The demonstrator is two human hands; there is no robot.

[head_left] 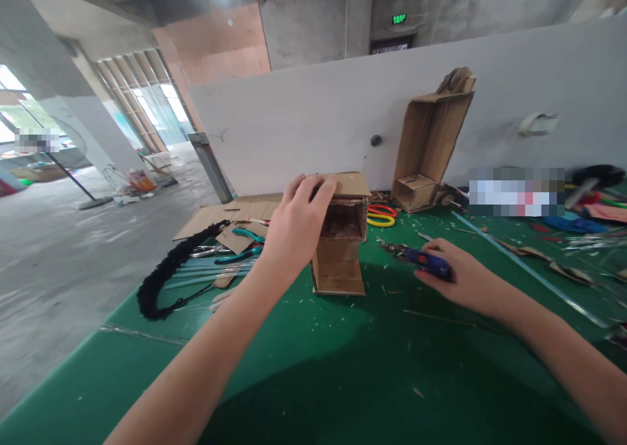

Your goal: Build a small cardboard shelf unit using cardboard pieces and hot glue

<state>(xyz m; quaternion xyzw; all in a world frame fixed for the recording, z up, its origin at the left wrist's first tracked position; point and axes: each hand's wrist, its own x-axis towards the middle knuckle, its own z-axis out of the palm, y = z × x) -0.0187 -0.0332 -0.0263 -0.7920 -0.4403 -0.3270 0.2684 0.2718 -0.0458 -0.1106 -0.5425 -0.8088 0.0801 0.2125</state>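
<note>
My left hand [304, 219] grips the upper left side of a small cardboard box [341, 259], its fingers curled over the top panel. The box stands upright on the green table and its open front shows two compartments, one above the other. To the right of it, my right hand [458, 272] is closed around pliers [425, 262] with dark blue and red handles. The metal jaws of the pliers point left toward the box, apart from it. Just behind the box lie scissors [381, 219] with red and yellow handles.
A taller cardboard structure [426, 144] stands against the white partition [304, 118]. At left on the green table [304, 366] lie a black fuzzy cord [159, 288], teal-handled pliers [240, 255] and clear strips. Cardboard scraps [568, 272] and a long translucent strip [529, 268] lie at right.
</note>
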